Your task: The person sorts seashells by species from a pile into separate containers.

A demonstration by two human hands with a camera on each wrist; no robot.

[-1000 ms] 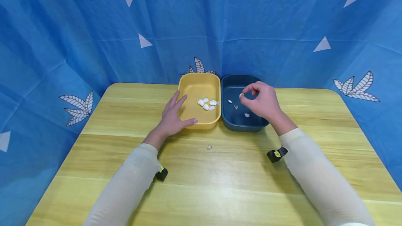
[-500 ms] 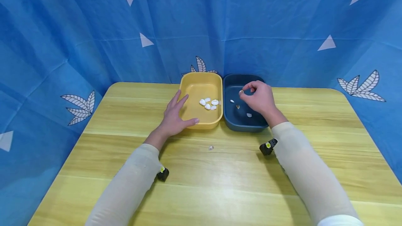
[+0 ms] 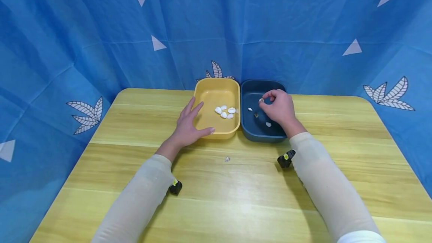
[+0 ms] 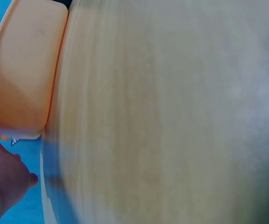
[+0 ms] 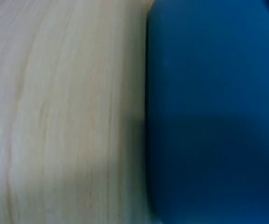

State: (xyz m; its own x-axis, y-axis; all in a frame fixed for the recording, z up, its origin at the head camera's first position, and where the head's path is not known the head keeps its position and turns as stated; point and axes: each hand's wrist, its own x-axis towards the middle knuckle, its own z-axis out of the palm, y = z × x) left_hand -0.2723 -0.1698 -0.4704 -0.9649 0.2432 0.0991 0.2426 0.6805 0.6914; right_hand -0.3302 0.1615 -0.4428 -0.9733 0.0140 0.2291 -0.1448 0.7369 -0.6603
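Observation:
My right hand [image 3: 281, 107] pinches a small pale seashell [image 3: 261, 100] between thumb and forefinger, over the dark blue tray [image 3: 264, 138]. Inside that tray lie a brownish shell [image 3: 256, 115] and two whitish ones, the nearer white shell [image 3: 268, 124] by the front. My left hand [image 3: 187, 126] rests at the front left corner of the yellow tray [image 3: 219, 135], fingers spread and thumb over the front rim. Several white shells [image 3: 224, 115] lie together in the yellow tray's right half. The right wrist view shows the blue tray's outer wall [image 5: 218, 102] but not the hand.
Both trays stand side by side at the back of the wooden table [image 3: 216, 198]. A small pale shell [image 3: 227, 159] lies on the wood in front of them. Behind the table's back edge hangs a blue patterned curtain [image 3: 202, 18].
My right forearm has swung slightly inward, while the fingers still pinch the shell over the blue tray. The left hand stays in place at the yellow tray. The head view has shifted slightly.

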